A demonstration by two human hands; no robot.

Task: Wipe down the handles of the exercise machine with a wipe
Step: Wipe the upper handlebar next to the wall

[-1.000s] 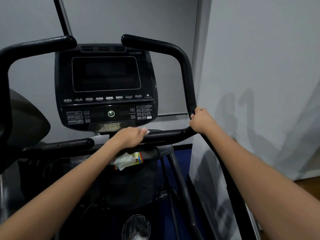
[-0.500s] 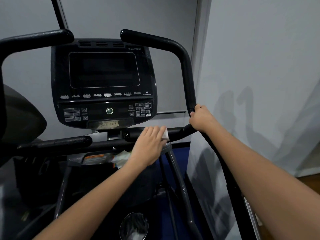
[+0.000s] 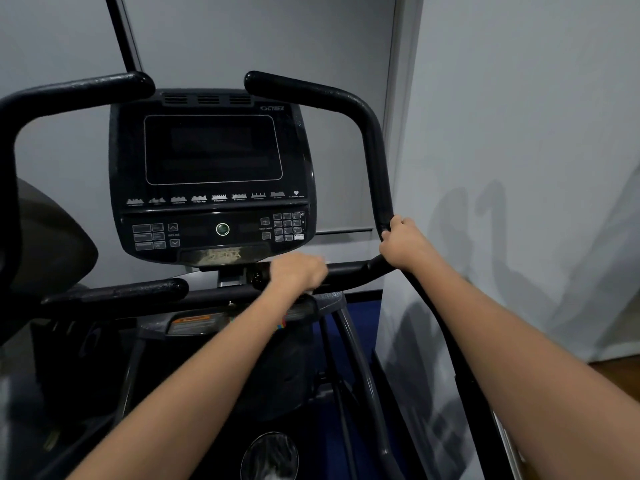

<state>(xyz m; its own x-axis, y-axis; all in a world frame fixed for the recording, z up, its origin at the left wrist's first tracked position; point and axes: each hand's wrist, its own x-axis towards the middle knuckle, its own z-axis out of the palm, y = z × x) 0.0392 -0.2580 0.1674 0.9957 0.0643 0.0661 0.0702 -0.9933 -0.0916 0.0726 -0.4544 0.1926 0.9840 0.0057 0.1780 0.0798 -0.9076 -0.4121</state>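
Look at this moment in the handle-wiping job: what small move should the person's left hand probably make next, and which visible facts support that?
Probably slide the left hand rightward along the lower black horizontal handle bar. Its grip is curled round that bar near the inner end, with a sliver of white wipe showing at the knuckles. The stretch of bar towards the right hand, which holds the bend, lies uncovered.

Black, padded, curved handles [image 3: 372, 150] frame the exercise machine's dark console, and a white wipe [image 3: 320, 262], mostly hidden, is wrapped over the lower right horizontal handle bar [image 3: 349, 271] below the console.
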